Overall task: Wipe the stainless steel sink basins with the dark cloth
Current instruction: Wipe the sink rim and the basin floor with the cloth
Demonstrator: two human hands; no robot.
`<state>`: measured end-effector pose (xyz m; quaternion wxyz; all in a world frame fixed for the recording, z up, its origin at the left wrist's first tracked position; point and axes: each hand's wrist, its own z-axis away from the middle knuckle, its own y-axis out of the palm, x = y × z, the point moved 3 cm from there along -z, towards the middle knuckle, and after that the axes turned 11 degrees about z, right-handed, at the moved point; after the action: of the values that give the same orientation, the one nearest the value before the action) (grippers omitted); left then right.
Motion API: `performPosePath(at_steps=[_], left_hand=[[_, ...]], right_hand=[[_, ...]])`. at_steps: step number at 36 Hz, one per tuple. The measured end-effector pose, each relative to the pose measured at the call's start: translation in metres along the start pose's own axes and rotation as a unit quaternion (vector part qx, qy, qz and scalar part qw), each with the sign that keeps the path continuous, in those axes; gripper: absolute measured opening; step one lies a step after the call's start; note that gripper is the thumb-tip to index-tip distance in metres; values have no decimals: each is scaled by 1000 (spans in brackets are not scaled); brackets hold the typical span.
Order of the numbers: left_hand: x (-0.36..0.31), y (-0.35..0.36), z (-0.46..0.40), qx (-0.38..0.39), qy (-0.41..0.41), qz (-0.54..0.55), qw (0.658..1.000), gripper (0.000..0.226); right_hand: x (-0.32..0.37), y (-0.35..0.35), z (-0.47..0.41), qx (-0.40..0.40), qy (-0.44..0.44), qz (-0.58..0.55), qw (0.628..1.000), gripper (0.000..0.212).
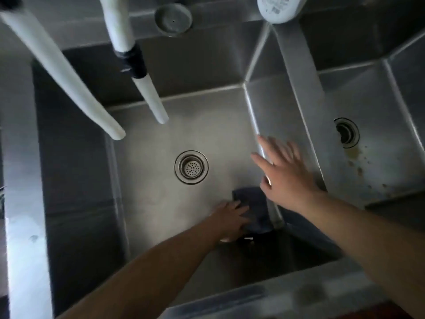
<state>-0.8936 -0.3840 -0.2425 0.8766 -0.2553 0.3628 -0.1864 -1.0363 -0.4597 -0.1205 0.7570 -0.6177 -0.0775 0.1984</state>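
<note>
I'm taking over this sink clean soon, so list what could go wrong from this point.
1. The left hand only presses the dark cloth with flat fingers, so it may slip out mid-wipe.
2. The two white hoses hang over the left basin and could be knocked.
3. Brown stains near the right basin's drain may be missed.

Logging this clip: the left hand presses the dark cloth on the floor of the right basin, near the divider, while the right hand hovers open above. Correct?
Not quite. The head view shows the left hand pressing the dark cloth on the floor of the left basin, the one with the strainer drain. It does lie near the divider, and the right hand is open above.
</note>
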Motion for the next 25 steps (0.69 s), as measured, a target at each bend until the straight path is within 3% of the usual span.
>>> performPosePath(at_steps=[3,6,10,14,18,25], left_hand=[[4,-22,58,-27,-62,76,995,57],[21,-40,133,-95,-170,122,973,64],[41,-48,236,-256,-305,130,908,75],[46,-31,313,-402,-440,153,788,85],[41,6,349,-429,-531,179,709,88],[26,53,342,-469,-559,200,654,87]], right_hand=[[31,36,32,205,67,-95,972,70],[52,62,51,341,189,-230,891,68],[76,71,56,330,347,-390,787,71],[93,73,47,285,465,-473,692,95],[97,84,44,281,528,-459,656,101],[119,119,27,369,485,-408,680,105]])
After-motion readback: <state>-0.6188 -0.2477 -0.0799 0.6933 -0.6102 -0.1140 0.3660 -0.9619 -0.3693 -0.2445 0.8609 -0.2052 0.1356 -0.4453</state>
